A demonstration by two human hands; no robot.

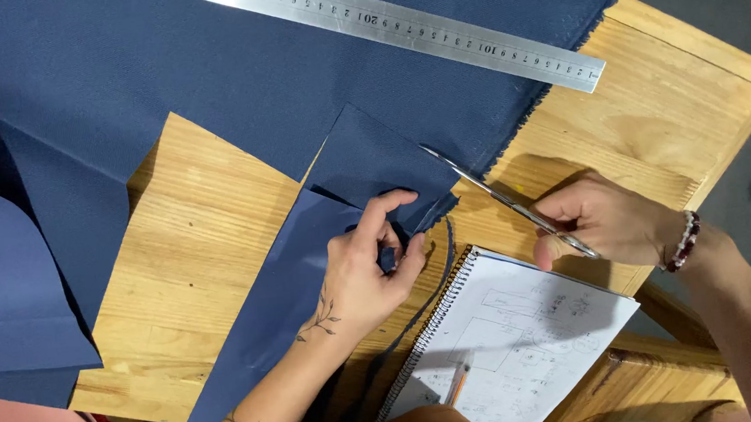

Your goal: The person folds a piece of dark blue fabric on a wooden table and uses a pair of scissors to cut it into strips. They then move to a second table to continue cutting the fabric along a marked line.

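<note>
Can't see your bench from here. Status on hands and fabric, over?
Left hand pinching navy fabric flat on wooden table. Right hand working scissors, blades at fabric edge. Spiral notebook beside cut; steel ruler lies apart.

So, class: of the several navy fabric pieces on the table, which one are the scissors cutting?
The small folded piece at the centre, pinched by the left hand; the scissors in the right hand meet its edge.

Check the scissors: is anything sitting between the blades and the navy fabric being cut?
Nothing visible. The scissors in the right hand already reach the fabric edge, which the left hand pinches below the blades. The ruler lies further up and the notebook nearer, both off the cut line.
</note>
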